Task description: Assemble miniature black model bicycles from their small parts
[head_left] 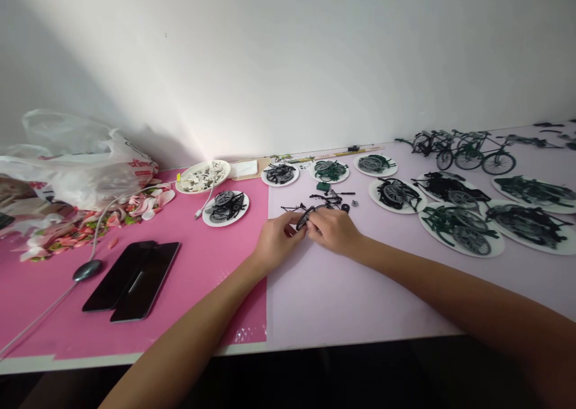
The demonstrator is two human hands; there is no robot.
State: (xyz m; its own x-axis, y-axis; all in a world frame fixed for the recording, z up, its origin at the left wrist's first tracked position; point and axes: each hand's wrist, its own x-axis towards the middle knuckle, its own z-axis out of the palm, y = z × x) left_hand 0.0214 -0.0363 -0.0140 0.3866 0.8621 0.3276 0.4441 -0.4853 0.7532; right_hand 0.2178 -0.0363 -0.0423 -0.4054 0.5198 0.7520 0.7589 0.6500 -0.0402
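Close together over the pale lilac part of the table, both hands are closed on one small black model bicycle wheel [303,220]. My left hand [278,241] pinches the wheel's near left side between thumb and fingers. From the right, my right hand [335,230] presses its fingertips against the same wheel, and its fingers partly cover it. Just beyond the hands lie loose black bicycle parts [330,200], a thin black piece [293,207] and a small dark green block [323,186]. A small grey piece [355,203] rests to their right.
White plates of black and green bicycle parts stand behind and to the right, including a near plate [499,250]. Assembled model bicycles [477,154] stand at the back right. Leftward are two phones [144,283], a cable [96,229], a plastic bag [85,169] and pink petal-like pieces [85,226].
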